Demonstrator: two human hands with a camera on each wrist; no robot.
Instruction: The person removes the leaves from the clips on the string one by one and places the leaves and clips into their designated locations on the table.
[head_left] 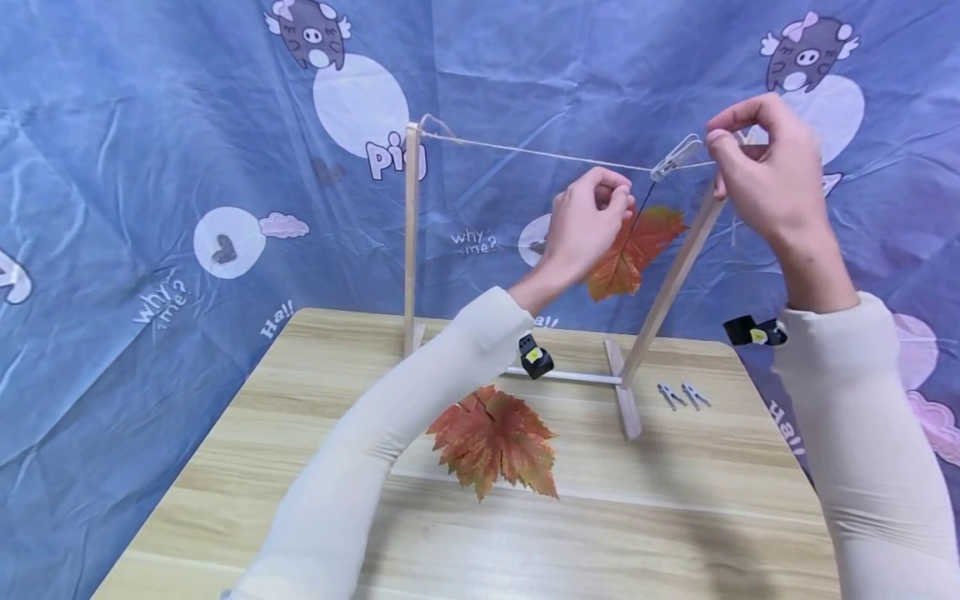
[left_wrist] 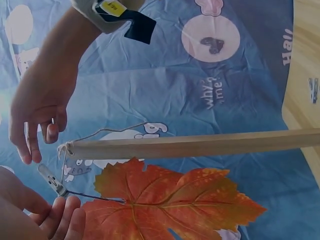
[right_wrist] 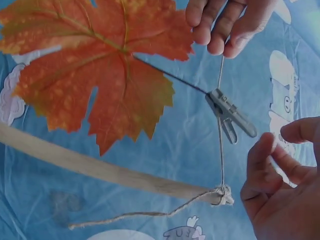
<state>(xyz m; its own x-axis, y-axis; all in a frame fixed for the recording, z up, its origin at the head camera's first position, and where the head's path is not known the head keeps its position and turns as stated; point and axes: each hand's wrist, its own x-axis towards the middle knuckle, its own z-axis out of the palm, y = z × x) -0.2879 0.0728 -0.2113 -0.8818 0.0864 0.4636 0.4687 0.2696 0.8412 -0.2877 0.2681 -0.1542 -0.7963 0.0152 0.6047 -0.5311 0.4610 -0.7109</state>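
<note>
A grey clothespin (head_left: 675, 158) sits on the string (head_left: 525, 150) near its right end, clamped on the dark stem of an orange-red maple leaf (head_left: 645, 250). The leaf hangs below the string. My left hand (head_left: 585, 218) is just left of the clothespin, its fingers loosely bent with nothing visible between them. Beyond the clothespin's handle end, my right hand (head_left: 780, 179) hovers with its fingers apart from it; the right wrist view shows a gap between that hand (right_wrist: 285, 180) and the clothespin (right_wrist: 227, 112). The left fingertips are close to the string there.
The string runs between a left wooden post (head_left: 411, 242) and a right post (head_left: 675, 275), joined low by a white rod (head_left: 577, 377). Another red maple leaf (head_left: 498, 442) lies on the wooden table (head_left: 225, 467). Two clothespins (head_left: 696, 397) lie right of the stand. A blue printed cloth (head_left: 150, 125) hangs behind.
</note>
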